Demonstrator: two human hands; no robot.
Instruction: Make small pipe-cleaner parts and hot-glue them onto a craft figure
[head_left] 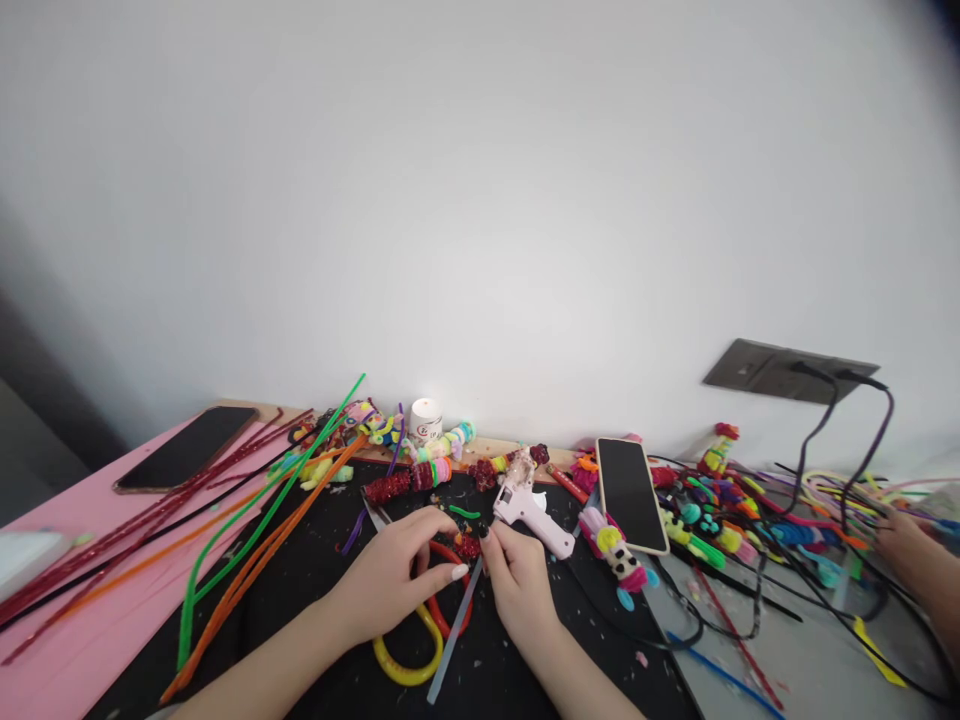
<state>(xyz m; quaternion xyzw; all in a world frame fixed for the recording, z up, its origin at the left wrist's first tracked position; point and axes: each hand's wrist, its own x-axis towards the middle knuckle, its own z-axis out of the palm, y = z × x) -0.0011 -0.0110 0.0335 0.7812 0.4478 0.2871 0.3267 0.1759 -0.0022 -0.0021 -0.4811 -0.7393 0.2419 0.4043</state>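
Observation:
My left hand (394, 580) and my right hand (516, 580) meet over a black mat (300, 590). Both pinch a small red glittery pipe-cleaner piece (468, 546) between their fingertips. A red pipe-cleaner loop (455, 600) and a yellow loop (409, 660) lie under my left hand. A clear glue stick (454, 635) lies slanted between my wrists. A pink-white glue gun (529, 510) rests just beyond my right hand.
Long green, orange and red pipe cleaners (247, 530) fan out at the left over a pink sheet (67, 640). Two phones (187, 447) (631, 493) lie flat. Small colourful craft figures (705, 510) and black cables (825, 440) crowd the right, where another person's hand (904, 545) reaches in.

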